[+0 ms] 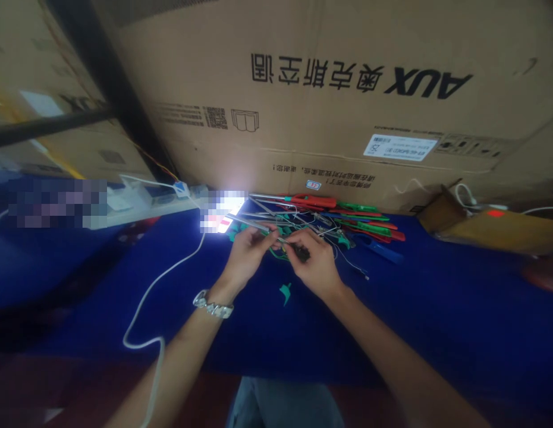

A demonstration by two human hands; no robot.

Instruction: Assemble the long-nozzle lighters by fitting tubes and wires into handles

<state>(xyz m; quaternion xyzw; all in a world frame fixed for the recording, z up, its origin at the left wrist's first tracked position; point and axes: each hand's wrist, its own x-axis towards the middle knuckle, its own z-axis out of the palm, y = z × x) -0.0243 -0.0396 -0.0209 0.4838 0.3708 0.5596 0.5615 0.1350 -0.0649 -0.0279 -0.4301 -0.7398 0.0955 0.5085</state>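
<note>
My left hand (pixel 247 254) pinches a thin metal tube (pixel 258 224) that slants up and left toward a bright screen. Close to its right, my right hand (pixel 313 257) has its fingers closed at the tube's lower end; small wires and dark parts there are too blurred to tell apart. Behind both hands lies a pile of long-necked lighters, among them a red one (pixel 314 201), a green one (pixel 374 228) and a blue one (pixel 379 248). A small green plastic piece (pixel 285 293) rests on the blue cloth in front of my hands.
A large cardboard box (pixel 321 119) stands behind the blue-covered table (pixel 241 351). The lit screen (pixel 229 208) is at the pile's left end. A white cable (pixel 149 291) runs across the left side, near a power strip (pixel 143 208). An open carton (pixel 495 229) sits at the right.
</note>
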